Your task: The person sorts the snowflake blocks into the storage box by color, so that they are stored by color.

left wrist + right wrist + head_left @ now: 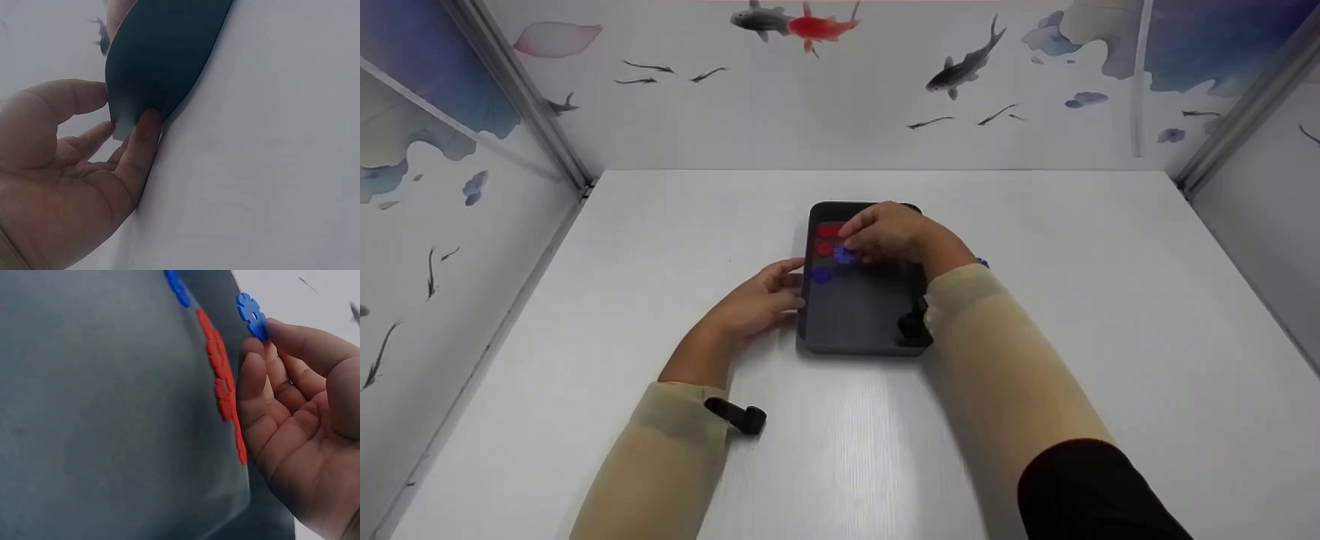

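A blue, flower-edged plastic disc [251,315] is being pinched between the thumb and fingertips of the right hand [889,232], over the far left part of a dark grey, rectangular tray with rounded corners [859,337]. Those fingertips are closing fully on the disc, leaving no gap beyond its thickness, while the remaining fingers are curling in towards the palm. The grip seems to be taking only the lower edge so that most of the scalloped face is staying free; in the right wrist view the disc is standing tilted, apart from the pieces lying in the tray. The left hand [754,300] is resting with loosely bent, parted fingers, its tips touching the outside of the tray's left wall without wrapping round it, probably because the tray needs steadying. Inside, several red, flower-edged plastic discs [225,399] are lying near the far left corner, some touching or overlapping, with the right hand hiding part of the group in the head view. A second blue disc [821,274] is lying on the tray floor just nearer the person, by the left wall. This placing looks like a grouping by colour. The near part of the tray floor is showing bare, and a small blue piece [983,262] is lying outside the tray, partly hidden behind the right wrist.
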Available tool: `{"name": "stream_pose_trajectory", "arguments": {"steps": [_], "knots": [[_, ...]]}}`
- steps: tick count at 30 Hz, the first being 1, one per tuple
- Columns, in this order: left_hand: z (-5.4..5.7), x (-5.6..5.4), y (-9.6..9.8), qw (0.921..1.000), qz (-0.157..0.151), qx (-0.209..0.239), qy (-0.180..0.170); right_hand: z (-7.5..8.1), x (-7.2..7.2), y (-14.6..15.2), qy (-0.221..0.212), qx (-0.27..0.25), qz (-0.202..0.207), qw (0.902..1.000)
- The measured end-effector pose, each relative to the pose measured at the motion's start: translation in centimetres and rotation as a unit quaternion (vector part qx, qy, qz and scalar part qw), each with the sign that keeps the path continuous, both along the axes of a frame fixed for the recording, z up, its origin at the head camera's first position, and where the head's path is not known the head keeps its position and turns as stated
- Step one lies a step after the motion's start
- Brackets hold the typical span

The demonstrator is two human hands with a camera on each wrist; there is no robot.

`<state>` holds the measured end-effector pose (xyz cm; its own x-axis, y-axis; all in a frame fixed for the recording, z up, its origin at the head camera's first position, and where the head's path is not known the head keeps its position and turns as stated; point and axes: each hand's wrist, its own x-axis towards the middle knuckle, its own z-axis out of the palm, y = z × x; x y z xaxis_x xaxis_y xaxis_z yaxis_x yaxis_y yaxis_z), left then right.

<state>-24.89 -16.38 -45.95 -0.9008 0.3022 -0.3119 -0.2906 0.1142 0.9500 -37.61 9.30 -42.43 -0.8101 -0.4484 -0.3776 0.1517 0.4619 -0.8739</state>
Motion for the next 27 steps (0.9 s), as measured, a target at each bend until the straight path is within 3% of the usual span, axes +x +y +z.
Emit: {"name": "stream_pose_trajectory", "arguments": {"steps": [12,27], "knots": [[0.1,0.09,-0.05,1.0,0.0,0.003,0.0,-1.17,0.15,-0.47,0.029,0.063,0.021,0.9974],[-0.12,0.01,-0.11,1.0,0.001,0.006,-0.003,-0.4,0.56,-0.46,0.044,0.075,0.012,0.9961]]}}
